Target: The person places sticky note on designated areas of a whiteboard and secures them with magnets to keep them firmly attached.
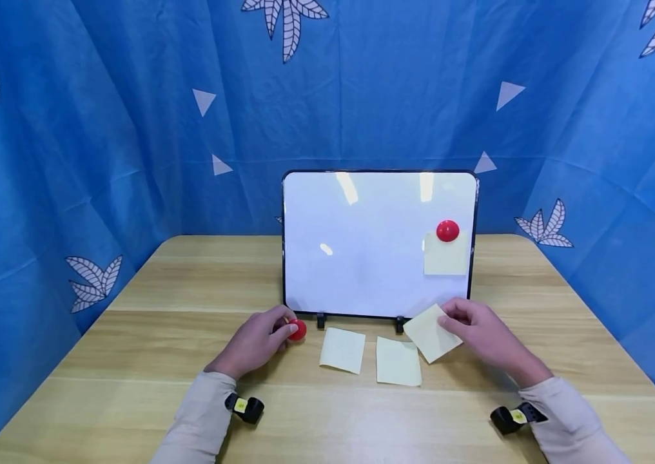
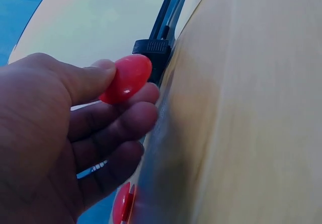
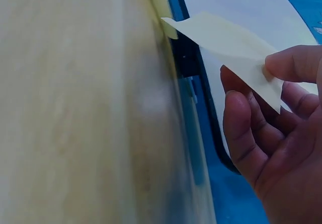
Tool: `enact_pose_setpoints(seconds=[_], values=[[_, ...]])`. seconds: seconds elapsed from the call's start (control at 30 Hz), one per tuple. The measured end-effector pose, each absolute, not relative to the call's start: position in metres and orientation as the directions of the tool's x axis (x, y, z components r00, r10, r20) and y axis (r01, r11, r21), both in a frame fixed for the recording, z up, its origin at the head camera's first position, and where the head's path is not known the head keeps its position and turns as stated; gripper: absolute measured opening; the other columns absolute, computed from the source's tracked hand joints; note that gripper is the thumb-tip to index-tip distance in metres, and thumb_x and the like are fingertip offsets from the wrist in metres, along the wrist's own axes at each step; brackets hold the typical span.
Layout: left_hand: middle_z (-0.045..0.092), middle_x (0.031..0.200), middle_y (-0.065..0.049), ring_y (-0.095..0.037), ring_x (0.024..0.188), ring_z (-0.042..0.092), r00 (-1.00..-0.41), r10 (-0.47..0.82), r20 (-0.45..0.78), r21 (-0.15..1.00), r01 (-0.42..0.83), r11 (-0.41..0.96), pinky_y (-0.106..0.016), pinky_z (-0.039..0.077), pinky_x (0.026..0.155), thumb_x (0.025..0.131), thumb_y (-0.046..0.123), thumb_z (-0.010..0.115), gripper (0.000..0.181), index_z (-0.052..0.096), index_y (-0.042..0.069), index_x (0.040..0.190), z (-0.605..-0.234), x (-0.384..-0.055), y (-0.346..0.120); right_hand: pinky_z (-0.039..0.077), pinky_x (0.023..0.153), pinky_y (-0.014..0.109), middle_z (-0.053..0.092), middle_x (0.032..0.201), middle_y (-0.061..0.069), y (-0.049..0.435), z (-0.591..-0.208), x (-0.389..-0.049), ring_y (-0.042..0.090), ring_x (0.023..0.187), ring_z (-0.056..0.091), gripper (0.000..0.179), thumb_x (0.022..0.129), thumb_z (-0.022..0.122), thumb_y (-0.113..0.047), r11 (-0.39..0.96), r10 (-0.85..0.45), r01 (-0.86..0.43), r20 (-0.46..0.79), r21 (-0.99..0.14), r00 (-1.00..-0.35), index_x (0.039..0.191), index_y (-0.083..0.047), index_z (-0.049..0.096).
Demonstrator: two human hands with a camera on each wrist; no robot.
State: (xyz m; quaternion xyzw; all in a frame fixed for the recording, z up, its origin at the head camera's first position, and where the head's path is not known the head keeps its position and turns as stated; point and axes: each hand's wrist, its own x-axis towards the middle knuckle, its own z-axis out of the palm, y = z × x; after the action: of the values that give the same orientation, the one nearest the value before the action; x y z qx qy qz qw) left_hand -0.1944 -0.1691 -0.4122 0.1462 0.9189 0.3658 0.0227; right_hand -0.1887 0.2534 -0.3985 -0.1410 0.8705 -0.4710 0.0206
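My left hand (image 1: pixel 254 341) pinches a round red magnet (image 2: pixel 132 73) between thumb and fingertips, close over the table by the whiteboard's lower left corner. In the left wrist view a second red magnet (image 2: pixel 122 204) lies on the table beyond the curled fingers; the hand hides it in the head view. With thumb and fingers, my right hand (image 1: pixel 481 332) grips a pale yellow sticky note (image 1: pixel 432 332) by its right corner. That note is tilted in front of the whiteboard (image 1: pixel 356 245). Two more sticky notes, a left one (image 1: pixel 343 350) and a right one (image 1: pixel 398 362), lie between the hands.
On the whiteboard's right side another red magnet (image 1: pixel 447 231) sits at the top of a sticky note (image 1: pixel 445 256). Two black feet, one left (image 1: pixel 321 321) and one right (image 1: pixel 400 324), support the board on the wooden table (image 1: pixel 327 419). A blue curtain (image 1: pixel 147 129) surrounds the table.
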Motion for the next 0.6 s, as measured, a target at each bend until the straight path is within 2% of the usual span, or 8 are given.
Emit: enact_pose_setpoints(seconds=[0.33,0.5,0.6], values=[[0.066,0.087,0.004,-0.012,0.069,0.060,-0.950,0.285,0.125,0.681,0.291,0.672,-0.032,0.052,0.072,0.098,0.013,0.066,0.009,0.064,0.018,0.105,-0.409,-0.195,-0.169,0.045,0.065,0.027,0.059,0.088,0.007,0.249,-0.390,-0.194,0.023,0.082,0.053,0.015,0.100,0.063,-0.020,0.527,-0.224,-0.241,0.140,-0.815,-0.964,0.102,-0.005,0.067],[0.067,0.088,0.003,-0.011,0.069,0.061,-0.945,0.309,0.108,0.691,0.295,0.660,-0.035,0.050,0.076,0.099,0.011,0.064,0.009,0.064,0.016,0.106,-0.411,-0.197,-0.166,0.045,0.065,0.027,0.057,0.085,0.008,0.246,-0.389,-0.197,0.021,0.079,0.053,0.014,0.099,0.065,-0.018,0.500,-0.222,-0.275,0.186,-0.821,-0.957,0.099,-0.004,0.067],[0.067,0.089,0.003,-0.011,0.068,0.061,-0.946,0.309,0.097,0.694,0.287,0.660,-0.035,0.050,0.078,0.099,0.011,0.064,0.009,0.064,0.017,0.106,-0.412,-0.197,-0.167,0.045,0.065,0.027,0.058,0.088,0.009,0.244,-0.389,-0.199,0.021,0.080,0.053,0.016,0.100,0.064,-0.019,0.488,-0.234,-0.282,0.188,-0.826,-0.954,0.102,-0.004,0.067]])
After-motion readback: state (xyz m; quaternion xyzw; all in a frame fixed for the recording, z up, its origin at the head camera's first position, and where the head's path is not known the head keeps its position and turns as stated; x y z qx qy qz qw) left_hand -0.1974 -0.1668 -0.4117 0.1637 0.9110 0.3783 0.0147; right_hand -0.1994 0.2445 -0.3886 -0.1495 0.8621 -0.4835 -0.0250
